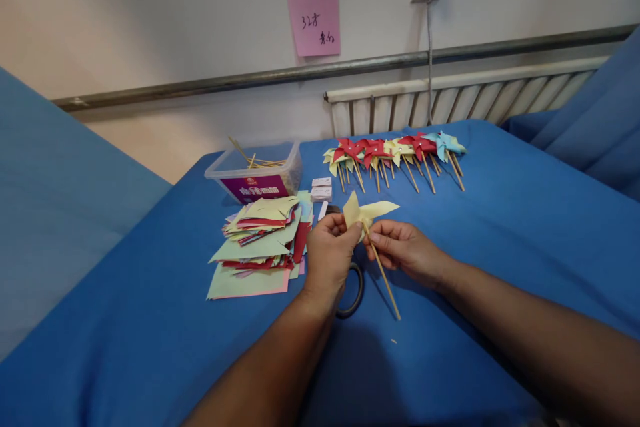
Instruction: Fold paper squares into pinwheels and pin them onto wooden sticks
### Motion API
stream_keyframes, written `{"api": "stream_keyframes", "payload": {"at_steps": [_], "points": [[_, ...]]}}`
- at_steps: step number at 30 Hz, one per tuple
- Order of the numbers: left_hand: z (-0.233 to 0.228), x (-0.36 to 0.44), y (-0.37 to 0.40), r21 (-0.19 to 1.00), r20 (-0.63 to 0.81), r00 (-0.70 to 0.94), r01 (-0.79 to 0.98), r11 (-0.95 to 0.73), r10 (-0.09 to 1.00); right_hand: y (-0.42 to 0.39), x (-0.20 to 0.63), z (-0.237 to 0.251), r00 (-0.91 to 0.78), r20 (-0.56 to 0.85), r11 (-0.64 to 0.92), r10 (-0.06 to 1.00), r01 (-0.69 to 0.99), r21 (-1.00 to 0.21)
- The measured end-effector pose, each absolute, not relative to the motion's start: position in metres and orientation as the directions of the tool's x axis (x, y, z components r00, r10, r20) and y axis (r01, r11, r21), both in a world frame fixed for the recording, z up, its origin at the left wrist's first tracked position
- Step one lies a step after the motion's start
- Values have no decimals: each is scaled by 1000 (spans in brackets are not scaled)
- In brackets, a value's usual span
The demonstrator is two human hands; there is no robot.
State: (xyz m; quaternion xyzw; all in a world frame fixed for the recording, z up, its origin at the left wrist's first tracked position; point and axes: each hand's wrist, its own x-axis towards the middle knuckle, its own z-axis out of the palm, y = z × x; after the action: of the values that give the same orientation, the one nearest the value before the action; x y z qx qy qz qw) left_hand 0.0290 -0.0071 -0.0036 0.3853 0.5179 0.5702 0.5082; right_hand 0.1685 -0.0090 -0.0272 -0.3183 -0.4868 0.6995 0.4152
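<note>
Between my hands is a pale yellow paper pinwheel (353,209) with a thin wooden stick (386,281) slanting down to the right from it. My left hand (331,247) is closed on the paper, its thumb pressing near the middle. With pinched fingers, my right hand (407,250) grips the top of the stick by the pinwheel's centre. The paper's centre is partly covered by my fingers. Under my left hand lies a pair of scissors; one black handle loop (360,293) shows, the rest is mostly hidden.
Left of my hands lies a stack of coloured paper (255,247). Behind it stands a clear plastic box (295,173) of sticks. Two small white boxes (321,193) sit beside it. Several finished pinwheels (375,150) lie in a row at the back of the blue-covered table (500,227).
</note>
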Motion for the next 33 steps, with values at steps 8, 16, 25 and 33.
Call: {"api": "stream_keyframes", "payload": {"at_steps": [8, 16, 25, 33], "points": [[-4, 29, -6, 981, -90, -184, -188, 55, 979, -9, 168, -26, -432, -54, -179, 900, -254, -951], [-3, 30, -7, 982, -97, -189, -179, 63, 977, -9, 167, -27, -438, -54, -190, 898, -273, -943], [-2, 29, -6, 987, -82, -183, -151, 54, 980, -10, 168, -27, -420, -41, -162, 906, -256, -953], [-3, 30, -6, 983, -93, -186, -173, 61, 978, -10, 167, -23, -405, -67, -173, 912, -231, -957]]}}
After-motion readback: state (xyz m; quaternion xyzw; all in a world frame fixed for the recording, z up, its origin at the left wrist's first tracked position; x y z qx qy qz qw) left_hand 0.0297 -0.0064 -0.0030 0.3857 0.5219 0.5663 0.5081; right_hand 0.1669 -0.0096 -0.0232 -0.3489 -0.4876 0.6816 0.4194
